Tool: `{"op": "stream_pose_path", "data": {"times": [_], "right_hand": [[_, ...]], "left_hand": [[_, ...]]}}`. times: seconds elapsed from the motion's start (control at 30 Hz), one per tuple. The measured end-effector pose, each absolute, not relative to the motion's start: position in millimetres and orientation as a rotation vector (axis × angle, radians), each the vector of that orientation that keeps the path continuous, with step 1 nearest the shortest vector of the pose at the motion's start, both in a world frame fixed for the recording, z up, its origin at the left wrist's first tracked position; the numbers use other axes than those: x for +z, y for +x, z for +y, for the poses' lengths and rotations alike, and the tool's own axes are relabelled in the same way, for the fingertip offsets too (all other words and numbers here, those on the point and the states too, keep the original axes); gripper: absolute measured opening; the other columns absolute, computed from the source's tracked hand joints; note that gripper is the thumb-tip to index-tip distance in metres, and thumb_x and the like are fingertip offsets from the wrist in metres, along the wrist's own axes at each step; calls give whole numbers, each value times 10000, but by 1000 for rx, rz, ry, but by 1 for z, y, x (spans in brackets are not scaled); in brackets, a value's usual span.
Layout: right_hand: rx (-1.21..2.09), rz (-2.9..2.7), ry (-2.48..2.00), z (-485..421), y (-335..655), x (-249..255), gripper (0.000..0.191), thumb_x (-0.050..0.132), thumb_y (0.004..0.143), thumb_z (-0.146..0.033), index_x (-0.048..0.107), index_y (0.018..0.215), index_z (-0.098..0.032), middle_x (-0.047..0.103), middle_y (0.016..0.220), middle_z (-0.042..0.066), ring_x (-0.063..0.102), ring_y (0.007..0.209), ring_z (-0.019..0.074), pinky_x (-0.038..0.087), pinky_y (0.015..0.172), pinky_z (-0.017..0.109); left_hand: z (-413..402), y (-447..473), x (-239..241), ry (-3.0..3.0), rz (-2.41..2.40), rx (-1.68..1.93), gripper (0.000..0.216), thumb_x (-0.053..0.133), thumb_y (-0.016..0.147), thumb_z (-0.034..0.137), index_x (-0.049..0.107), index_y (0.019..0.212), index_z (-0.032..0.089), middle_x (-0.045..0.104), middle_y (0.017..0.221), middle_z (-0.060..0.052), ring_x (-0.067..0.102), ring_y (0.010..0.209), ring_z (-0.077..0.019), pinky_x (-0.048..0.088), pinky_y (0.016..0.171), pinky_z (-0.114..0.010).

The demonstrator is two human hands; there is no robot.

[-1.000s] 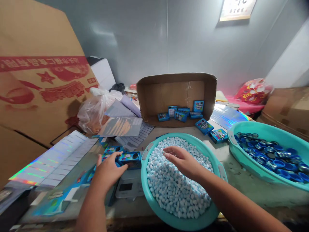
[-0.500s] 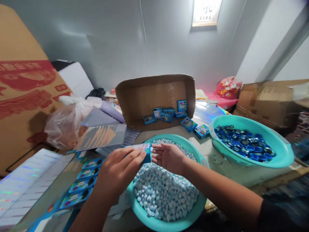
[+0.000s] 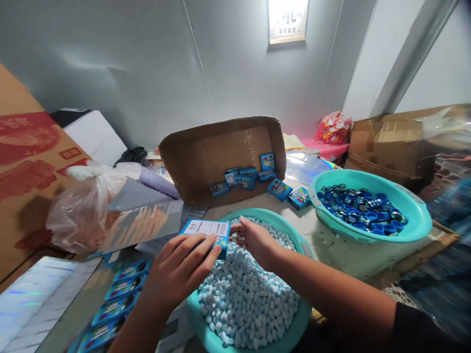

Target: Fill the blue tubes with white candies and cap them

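My left hand (image 3: 189, 264) is closed around a small blue printed box (image 3: 208, 230), its white panel with text facing up. The box lies flat in the grip, above a turquoise basin (image 3: 248, 211) heaped with small pale blue and white tablets (image 3: 253, 299). At the right end of the box is my right hand (image 3: 257, 242), thumb up and fingers curled inward. Its fingertips are partly hidden beside the box, and what they hold, if anything, cannot be made out. Both hands are over the tablets.
A tipped cardboard box (image 3: 209, 147) behind holds several blue boxes; two more (image 3: 279, 189) lie before it. To the right stands a turquoise basin (image 3: 415, 215) of dark blue caps (image 3: 362, 208). Blue cartons (image 3: 114, 309) line the left, near a plastic bag (image 3: 81, 211) and silvery sheets (image 3: 37, 299).
The view has shifted to the right. The box has tilted so more of its top panel shows. My right hand's fingers have curled from a flatter, open pose beside the box end.
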State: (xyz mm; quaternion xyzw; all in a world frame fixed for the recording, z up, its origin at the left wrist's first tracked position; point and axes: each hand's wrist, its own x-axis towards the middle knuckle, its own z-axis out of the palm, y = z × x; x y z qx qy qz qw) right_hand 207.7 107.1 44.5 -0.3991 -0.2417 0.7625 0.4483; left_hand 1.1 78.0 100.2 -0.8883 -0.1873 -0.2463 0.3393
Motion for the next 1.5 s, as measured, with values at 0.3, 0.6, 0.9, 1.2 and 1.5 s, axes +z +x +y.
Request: {"op": "stream_pose_path", "data": {"times": [0.3, 0.6, 0.9, 1.2, 1.5], "right_hand": [[1288, -1367, -1104, 99, 219, 49, 683, 410, 910, -757, 777, 1011, -190, 669, 1326, 117, 537, 1311, 297, 333, 1157, 431], [1261, -1476, -1110, 95, 218, 50, 571, 435, 941, -657, 759, 1009, -192, 712, 1242, 106, 564, 1286, 293, 369, 1148, 443], [1017, -2035, -1206, 87, 219, 46, 358, 531, 985, -441, 686, 1190, -193, 516, 1482, 154, 447, 1406, 299, 338, 1182, 500], [702, -2501, -1133, 86, 221, 42, 239, 718, 916, -280, 740, 1133, -182, 650, 1306, 132, 550, 1263, 321, 445, 1100, 480], [697, -2520, -1154, 87, 224, 47, 48, 703, 921, -196, 739, 891, -193, 688, 1005, 62, 612, 981, 239, 481, 922, 376]], "left_hand": [[40, -28, 54, -1880, -1683, -1321, 596, 738, 850, 456, 577, 1370, 213, 695, 1172, -120, 687, 1011, -275, 554, 912, -417], [25, -89, 30, -1380, -2649, -2049, 695, 875, 461, 534, 539, 996, 243, 698, 825, -14, 694, 722, -227, 561, 640, -326], [23, -114, 0, -1730, -2669, -1453, 667, 768, 559, 660, 519, 1012, 239, 691, 858, -48, 699, 798, -283, 568, 728, -416], [8, -142, 10, -1854, -2428, -1176, 729, 525, 772, 807, 658, 1217, 245, 657, 1351, -109, 591, 1278, -358, 440, 1111, -546], [5, -137, -24, -1522, -2350, -1120, 484, 450, 947, 590, 731, 980, 197, 756, 1103, -126, 688, 1072, -305, 512, 929, -426]]}}
